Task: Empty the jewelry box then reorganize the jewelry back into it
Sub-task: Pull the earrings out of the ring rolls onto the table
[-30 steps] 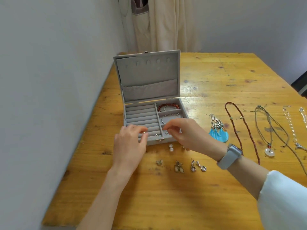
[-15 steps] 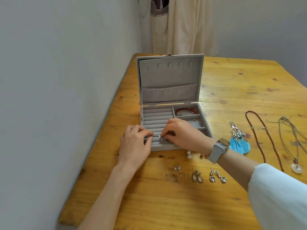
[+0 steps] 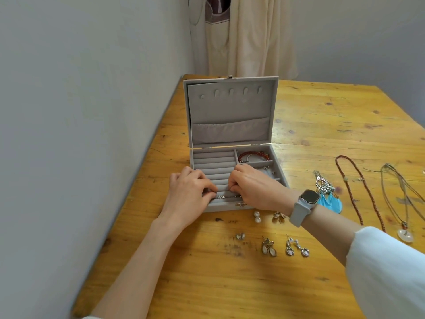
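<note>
The grey velvet jewelry box [image 3: 232,111] stands open near the wall, lid upright. A red bead bracelet [image 3: 253,155] lies in its back right compartment, with a silver bangle [image 3: 264,167] in the one in front. Both hands sit over the ring rolls at the box's front. My left hand [image 3: 188,194] has curled fingers, its thumb and fingertips pinched at a small silver earring [image 3: 221,197] in the front slot. My right hand [image 3: 255,187] is curled beside it, its fingertips tucked into the rolls and hidden.
On the wooden table [image 3: 230,284] in front of the box lie pearl studs [image 3: 257,217] and several silver earrings [image 3: 268,247]. To the right are blue feather earrings [image 3: 328,196], a red bead necklace [image 3: 354,194] and cord necklaces [image 3: 400,203]. The wall runs along the left.
The view has moved closer to the box. Both hands have drawn together over the front ring rolls, and the right hand has come down onto them.
</note>
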